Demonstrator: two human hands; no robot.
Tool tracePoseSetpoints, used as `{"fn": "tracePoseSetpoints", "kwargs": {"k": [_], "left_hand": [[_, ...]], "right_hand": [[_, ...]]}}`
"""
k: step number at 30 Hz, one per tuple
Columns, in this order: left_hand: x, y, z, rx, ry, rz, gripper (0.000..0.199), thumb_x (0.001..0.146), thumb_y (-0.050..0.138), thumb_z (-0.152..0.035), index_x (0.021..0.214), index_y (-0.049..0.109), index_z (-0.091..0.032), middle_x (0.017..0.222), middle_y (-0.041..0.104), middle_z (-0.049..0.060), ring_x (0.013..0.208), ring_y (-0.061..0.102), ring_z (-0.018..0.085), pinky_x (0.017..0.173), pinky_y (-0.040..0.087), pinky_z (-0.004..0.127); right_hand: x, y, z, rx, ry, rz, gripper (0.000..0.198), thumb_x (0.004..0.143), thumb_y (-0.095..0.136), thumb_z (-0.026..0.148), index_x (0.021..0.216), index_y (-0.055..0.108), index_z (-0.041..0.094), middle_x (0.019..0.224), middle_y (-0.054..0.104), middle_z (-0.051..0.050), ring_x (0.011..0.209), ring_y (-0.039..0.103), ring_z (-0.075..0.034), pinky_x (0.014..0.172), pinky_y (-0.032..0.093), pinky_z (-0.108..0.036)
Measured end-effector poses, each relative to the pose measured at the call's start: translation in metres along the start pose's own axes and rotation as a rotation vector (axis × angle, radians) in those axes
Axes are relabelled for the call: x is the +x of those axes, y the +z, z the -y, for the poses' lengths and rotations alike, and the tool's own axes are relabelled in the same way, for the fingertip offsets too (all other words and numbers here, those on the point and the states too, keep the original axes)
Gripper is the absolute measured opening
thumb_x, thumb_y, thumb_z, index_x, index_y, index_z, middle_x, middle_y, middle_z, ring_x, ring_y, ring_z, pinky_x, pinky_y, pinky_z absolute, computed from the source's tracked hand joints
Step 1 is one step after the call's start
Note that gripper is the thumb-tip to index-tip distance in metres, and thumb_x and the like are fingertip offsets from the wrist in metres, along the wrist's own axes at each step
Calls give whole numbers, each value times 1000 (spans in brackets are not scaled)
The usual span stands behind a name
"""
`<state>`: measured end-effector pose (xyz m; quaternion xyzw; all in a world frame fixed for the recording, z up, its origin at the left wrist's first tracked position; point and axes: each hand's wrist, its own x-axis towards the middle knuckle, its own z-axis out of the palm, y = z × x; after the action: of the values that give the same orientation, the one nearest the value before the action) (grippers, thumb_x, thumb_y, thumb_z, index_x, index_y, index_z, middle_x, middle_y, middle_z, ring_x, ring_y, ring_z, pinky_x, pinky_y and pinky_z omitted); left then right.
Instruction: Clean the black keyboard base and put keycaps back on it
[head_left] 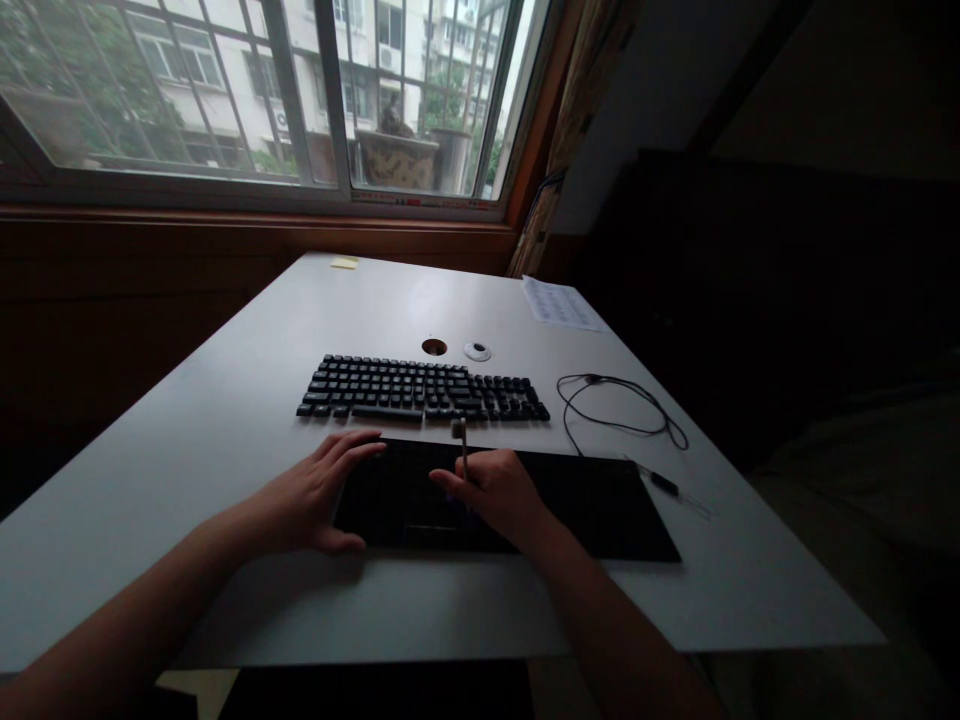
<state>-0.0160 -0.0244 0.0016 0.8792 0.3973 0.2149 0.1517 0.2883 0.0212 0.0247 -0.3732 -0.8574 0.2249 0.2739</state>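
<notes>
A flat black rectangular keyboard base [592, 510] lies near the close edge of a white, smooth tabletop [225, 420], directly in front of the person. The left hand [315, 495] is at its left end, fingers spread and thumb well apart from them: the fingertips reach the far corner, the thumb the near one. The right hand [499, 490] is over the middle of the base, its fingers curled around a slim, light-coloured brush [464, 445] with a small dark bristle head that stands up above the fist. The base is so dark that its surface detail, and whether the brush's lower end touches it, cannot be made out.

Just beyond the base, loose black plastic keycaps [390, 385] sit in keyboard-like rows. To the right, a thin black cable [667, 425] lies in loops and runs to the base's far edge; a tool with a black handle and thin wire ends [664, 484] rests just beside the base's right end. Farther back are a round white plastic cap [477, 352] and a printed white paper sheet [562, 303].
</notes>
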Motion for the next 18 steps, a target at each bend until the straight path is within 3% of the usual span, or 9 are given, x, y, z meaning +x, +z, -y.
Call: {"fn": "tracePoseSetpoints", "kwargs": {"k": [4,13,18], "left_hand": [[1,0,0,15,5,4,111,72,88,-53,159,22,-30,158,36,18,140,40,45,110,44,68],[1,0,0,17,3,9,111,73,88,-52,159,21,-30,158,34,18,140,39,45,109,45,69],[0,0,0,18,1,13,110,73,87,-54,159,22,-30,159,34,18,141,39,45,109,45,68]], "right_hand": [[-1,-1,0,58,-34,88,75,97,44,76,49,49,18,45,42,4,45,38,-8,49,24,-24],[0,9,2,103,60,-44,76,82,56,85,48,58,17,45,43,4,44,38,-8,49,23,-25],[0,8,2,133,99,8,69,83,63,79,52,67,17,46,49,3,46,43,-8,49,25,-25]]}}
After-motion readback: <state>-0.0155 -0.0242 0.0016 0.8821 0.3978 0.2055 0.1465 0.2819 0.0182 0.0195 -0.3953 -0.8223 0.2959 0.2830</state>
